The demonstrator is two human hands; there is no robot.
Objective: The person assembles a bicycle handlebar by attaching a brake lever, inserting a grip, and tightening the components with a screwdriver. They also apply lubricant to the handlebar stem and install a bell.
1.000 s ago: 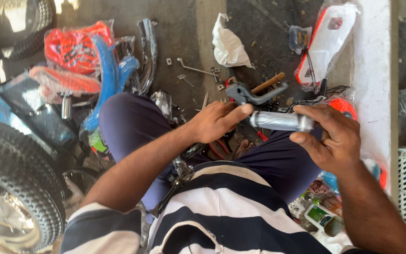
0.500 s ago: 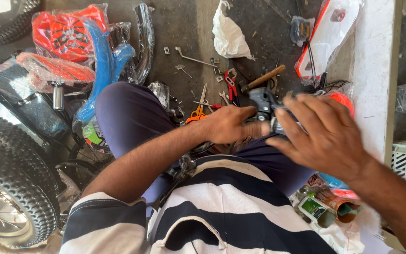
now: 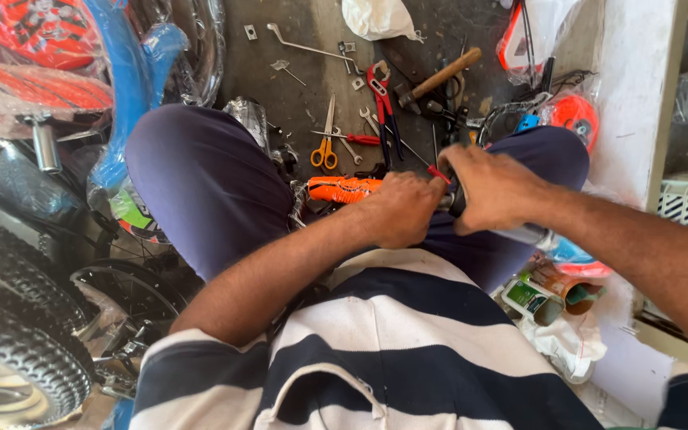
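I sit on the floor in dark trousers and a striped shirt. My left hand is closed around a metal bicycle handlebar tube that lies across my lap. My right hand grips the same tube just beside it, over a black fitting. An orange plastic-wrapped part sticks out to the left of my left hand. The tube's middle is hidden under both hands.
Tools lie on the floor ahead: orange scissors, red pliers, a wooden-handled hammer, spanners and small brackets. A knobbly bicycle tyre and wrapped blue and orange frame parts crowd the left. A white wall rises on the right.
The view has tilted down and closer. My hands have come together on the tube, which now sits lower in my lap; earlier the right hand held its silver end out to the right.
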